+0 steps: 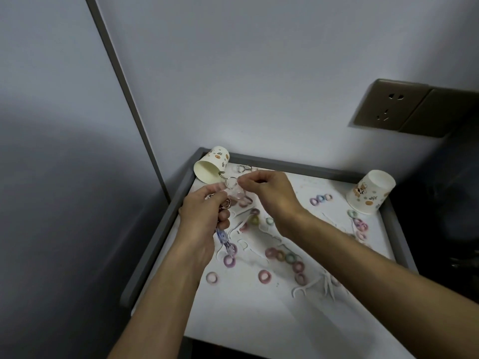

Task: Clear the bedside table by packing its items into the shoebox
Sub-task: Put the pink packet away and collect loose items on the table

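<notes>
Both hands work over the back-left part of the white surface (246, 314), which has a raised grey rim. The left hand (204, 216) has its fingers curled round a bunch of keychains (223, 239) – metal loops show at its knuckles, and a clear bluish-purple charm hangs below the palm. The right hand (269, 193) is closed to a fine pinch, thumb and forefinger meeting on a silver key ring (231, 182) held just above the left hand's fingers. Behind them a patterned paper cup (211, 167) lies on its side in the back-left corner, its mouth facing the viewer; a second cup (370, 194) stands upside down near the right edge. Small pastel hair ties (264, 276) are scattered across the surface, with white floss picks (305, 288) among them – some are too blurred to count. A brown wall socket (388, 104) sits above the right side.
</notes>
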`<state>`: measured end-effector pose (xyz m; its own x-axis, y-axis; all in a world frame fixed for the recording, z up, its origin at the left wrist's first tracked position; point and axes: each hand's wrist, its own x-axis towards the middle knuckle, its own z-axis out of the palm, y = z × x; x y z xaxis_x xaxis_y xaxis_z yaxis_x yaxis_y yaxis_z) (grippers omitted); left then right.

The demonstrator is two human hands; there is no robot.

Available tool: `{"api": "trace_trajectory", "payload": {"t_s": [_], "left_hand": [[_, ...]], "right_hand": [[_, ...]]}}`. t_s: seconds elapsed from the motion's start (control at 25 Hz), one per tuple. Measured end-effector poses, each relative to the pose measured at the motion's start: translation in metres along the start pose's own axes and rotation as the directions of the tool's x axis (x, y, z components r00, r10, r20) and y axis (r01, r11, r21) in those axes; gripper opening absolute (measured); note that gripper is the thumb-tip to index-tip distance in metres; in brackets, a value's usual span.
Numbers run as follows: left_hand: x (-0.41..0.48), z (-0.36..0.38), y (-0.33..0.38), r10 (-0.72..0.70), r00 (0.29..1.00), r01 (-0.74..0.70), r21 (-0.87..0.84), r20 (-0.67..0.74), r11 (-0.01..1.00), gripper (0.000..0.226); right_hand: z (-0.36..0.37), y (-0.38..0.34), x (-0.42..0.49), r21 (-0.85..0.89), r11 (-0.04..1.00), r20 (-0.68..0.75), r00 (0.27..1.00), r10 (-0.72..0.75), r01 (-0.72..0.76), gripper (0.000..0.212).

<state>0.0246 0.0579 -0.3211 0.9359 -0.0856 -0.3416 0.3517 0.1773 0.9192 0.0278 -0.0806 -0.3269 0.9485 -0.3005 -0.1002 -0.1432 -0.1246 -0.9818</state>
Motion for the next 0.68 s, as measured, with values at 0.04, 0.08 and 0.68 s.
{"api": "trace_trajectory", "payload": {"t_s": [0.04,0.08,0.68], "left_hand": [[-0.001,0.000,0.001,0.000,1.000,0.000,-0.001,0.016,1.000,0.019],[-0.001,-0.001,0.001,0.006,1.000,-0.006,0.007,0.020,1.000,0.018],[0.020,-0.028,-0.003,-0.045,0.979,0.033,-0.060,-0.200,0.998,0.012]], "right_hand": [[0.002,0.001,-0.001,0.010,1.000,-0.003,1.000,-0.003,0.003,0.005],[0.004,0.003,-0.002,-0.002,1.000,0.012,1.000,-0.021,0.022,0.004],[0.007,0.005,0.077,-0.645,0.697,0.155,0.947,-0.283,0.314,0.013]]}}
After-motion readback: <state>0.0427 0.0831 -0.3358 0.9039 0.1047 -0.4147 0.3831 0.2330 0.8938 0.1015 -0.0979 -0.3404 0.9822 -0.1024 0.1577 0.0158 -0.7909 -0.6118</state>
